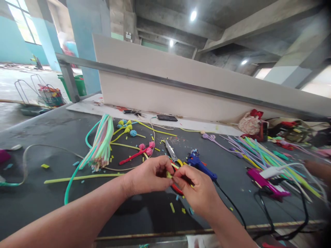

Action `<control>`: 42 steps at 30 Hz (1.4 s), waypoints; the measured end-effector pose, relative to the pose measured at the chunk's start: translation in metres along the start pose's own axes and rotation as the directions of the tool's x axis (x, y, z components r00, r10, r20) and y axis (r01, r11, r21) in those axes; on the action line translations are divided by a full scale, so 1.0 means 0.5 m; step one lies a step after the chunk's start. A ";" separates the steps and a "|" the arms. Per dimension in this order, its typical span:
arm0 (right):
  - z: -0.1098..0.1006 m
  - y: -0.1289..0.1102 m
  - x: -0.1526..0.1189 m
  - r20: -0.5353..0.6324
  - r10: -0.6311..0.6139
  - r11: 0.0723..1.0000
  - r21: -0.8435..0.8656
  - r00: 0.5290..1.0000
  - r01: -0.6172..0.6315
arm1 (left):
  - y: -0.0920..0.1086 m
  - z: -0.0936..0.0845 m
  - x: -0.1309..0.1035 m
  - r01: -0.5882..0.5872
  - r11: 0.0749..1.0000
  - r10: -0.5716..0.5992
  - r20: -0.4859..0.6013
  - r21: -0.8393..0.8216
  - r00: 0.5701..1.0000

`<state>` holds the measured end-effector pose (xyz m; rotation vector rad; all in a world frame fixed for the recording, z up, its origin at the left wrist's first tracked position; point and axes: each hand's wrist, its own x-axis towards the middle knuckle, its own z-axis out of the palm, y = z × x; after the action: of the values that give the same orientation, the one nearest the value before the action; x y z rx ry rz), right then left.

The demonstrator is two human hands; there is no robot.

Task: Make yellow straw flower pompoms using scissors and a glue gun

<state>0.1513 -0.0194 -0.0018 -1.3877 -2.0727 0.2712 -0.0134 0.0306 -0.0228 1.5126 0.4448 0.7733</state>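
Note:
My left hand and my right hand meet above the middle of the table. Both are closed in a pinch on a small yellow-green pipe cleaner piece, partly covered by the fingers. Beneath them lies a pair of scissors, blades pointing away and red-orange handles half hidden. Just right of the scissors rests a blue glue gun with a black cord. Beyond my left hand are pink pipe cleaner buds on stems. Yellow and blue buds lie farther back.
A bundle of pastel pipe cleaners lies at left, more loose stems at right. Near those sit a magenta device and cables. A phone lies by the white back panel. At the right edge a blurred co-worker's arm shows.

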 end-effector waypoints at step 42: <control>-0.009 -0.003 -0.020 0.163 -0.134 0.936 -0.303 0.978 0.179 | 0.031 -0.016 -0.008 -0.255 0.658 0.152 0.207 0.709 0.967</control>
<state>0.1552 -0.0296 -0.0012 -1.4058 -2.4108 -0.0363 -0.0248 0.0319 -0.0086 2.4003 0.5238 0.6903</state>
